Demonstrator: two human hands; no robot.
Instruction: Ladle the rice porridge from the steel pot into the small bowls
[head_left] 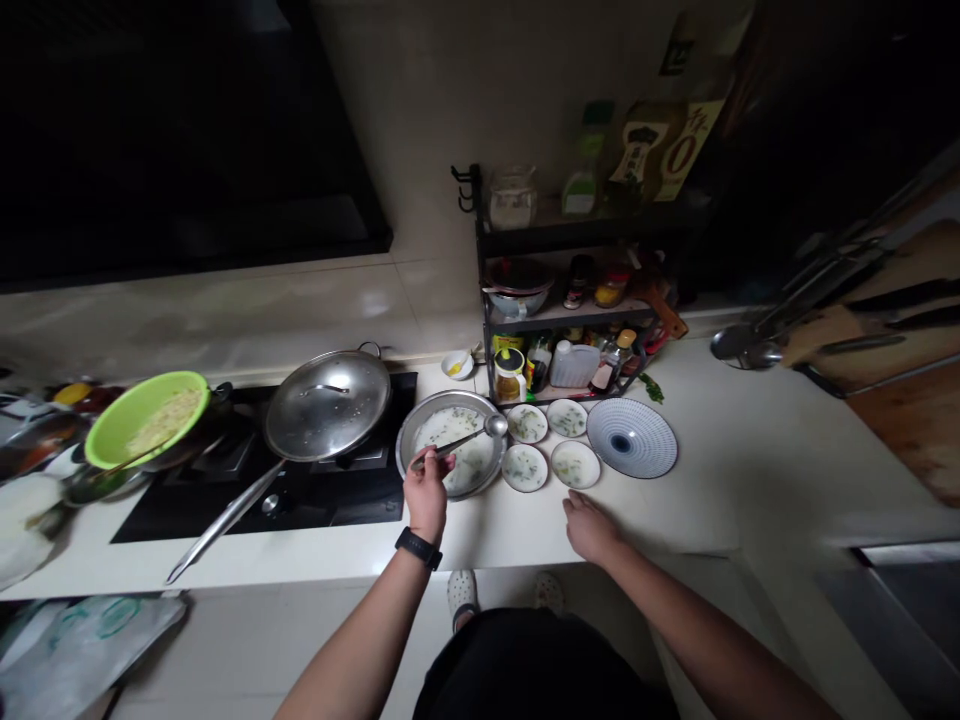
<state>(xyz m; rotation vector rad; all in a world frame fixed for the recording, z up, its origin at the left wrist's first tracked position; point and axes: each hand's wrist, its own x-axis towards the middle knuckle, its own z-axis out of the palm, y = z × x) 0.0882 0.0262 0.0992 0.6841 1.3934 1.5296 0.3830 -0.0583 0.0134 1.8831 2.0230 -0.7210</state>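
My left hand (427, 492) is closed around the handle of a metal spoon (495, 426), whose bowl is over the right rim of a wide metal basin (409, 425). White liquid with green bits (465, 462) fills part of the basin. Several small bowls stand just right of it, each holding similar pale liquid with green pieces. My right hand (589, 525) rests near the front edge of the nearest right small bowl (576, 465). Its fingers point towards that bowl; whether they touch it, or hold anything, I cannot make out.
A blue-and-white patterned plate (649, 438) lies to the right. Behind stands a dark rack (555, 320) with bottles and jars. On the left, a lidded pan (330, 405) sits on the black stove (337, 510), its long handle past the counter edge, beside a green basin (112, 435).
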